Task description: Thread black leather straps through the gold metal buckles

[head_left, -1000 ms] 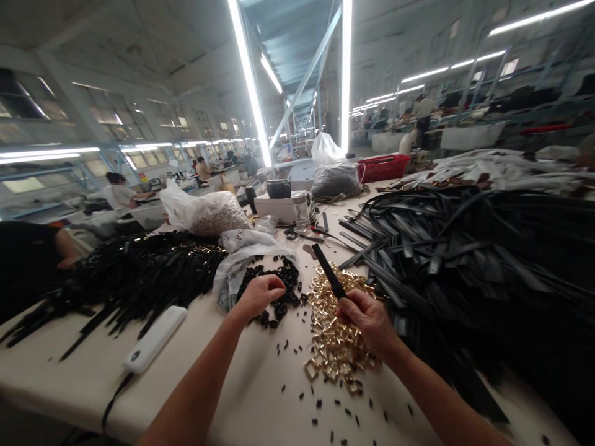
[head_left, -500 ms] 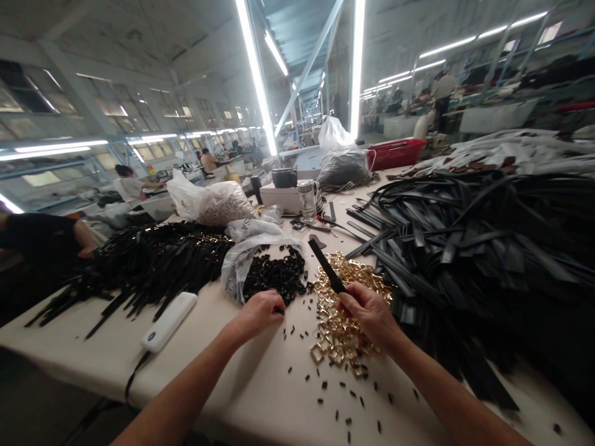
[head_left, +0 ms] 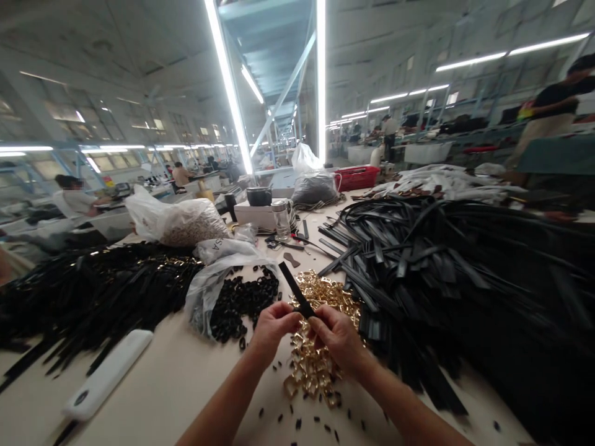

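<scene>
A short black strap [head_left: 294,287] points up and away from my right hand [head_left: 338,337], whose fingers are closed on its near end. My left hand [head_left: 275,329] meets it there, fingers pinched at the strap's side; a small dark piece seems to be between them, too hidden to name. Under and behind the hands lie gold metal buckles [head_left: 316,365] in a heap. Left of them, black loops [head_left: 237,303] spill from a clear plastic bag [head_left: 201,297].
Long black straps [head_left: 418,248] are piled at right, finished-looking black straps with gold parts [head_left: 121,279] at left. A white device [head_left: 109,375] with a cord lies front left. Behind stand a glass jar [head_left: 281,220] and a red basket [head_left: 357,178]. People are farther back.
My left hand has moved from the black loops to the strap's near end, beside my right hand. The camera view has turned to the right and tilted up a little.
</scene>
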`<state>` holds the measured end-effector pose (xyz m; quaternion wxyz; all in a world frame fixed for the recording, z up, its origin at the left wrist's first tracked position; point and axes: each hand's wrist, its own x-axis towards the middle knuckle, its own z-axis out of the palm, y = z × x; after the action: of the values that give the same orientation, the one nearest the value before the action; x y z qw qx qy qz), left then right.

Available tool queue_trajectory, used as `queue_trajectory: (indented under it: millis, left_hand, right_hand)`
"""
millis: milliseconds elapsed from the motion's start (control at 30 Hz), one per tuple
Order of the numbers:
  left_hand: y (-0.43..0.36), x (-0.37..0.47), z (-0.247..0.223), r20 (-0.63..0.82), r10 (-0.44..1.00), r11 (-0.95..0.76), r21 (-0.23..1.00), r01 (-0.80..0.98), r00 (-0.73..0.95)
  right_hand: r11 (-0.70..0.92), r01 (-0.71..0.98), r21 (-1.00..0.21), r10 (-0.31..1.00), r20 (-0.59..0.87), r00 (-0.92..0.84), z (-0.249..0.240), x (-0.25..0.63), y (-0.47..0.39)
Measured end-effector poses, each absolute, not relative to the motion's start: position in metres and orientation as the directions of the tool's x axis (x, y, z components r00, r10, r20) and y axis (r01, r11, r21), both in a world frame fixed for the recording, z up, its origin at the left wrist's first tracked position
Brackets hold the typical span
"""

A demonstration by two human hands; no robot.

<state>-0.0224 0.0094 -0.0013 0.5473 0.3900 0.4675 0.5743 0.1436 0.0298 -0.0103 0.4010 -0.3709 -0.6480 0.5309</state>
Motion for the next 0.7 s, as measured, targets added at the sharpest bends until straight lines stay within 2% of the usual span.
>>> queue_trajectory:
  millis: [167,467,700]
  left_hand:
    - [0.007,-0.019,-0.010,-0.096,0.989,0.053,0.941,-0.334,-0.114]
    - [0.005,-0.020,0.001,0.038,0.983,-0.073,0.978,-0.194,-0.179]
    - [0.005,-0.023,-0.003,0.026,0.998,-0.027,1.000,-0.006,-0.052]
  right_hand:
    - [0.177,0.083,-0.981,0.908,0.130,-0.399,-0.012,0.144,0.031]
    - [0.154,0.104,-0.983,0.883,0.090,-0.460,-0.011,0.144,0.031]
    - [0.195,0.148,-0.970,0.868,0.100,-0.485,-0.010,0.147,0.034]
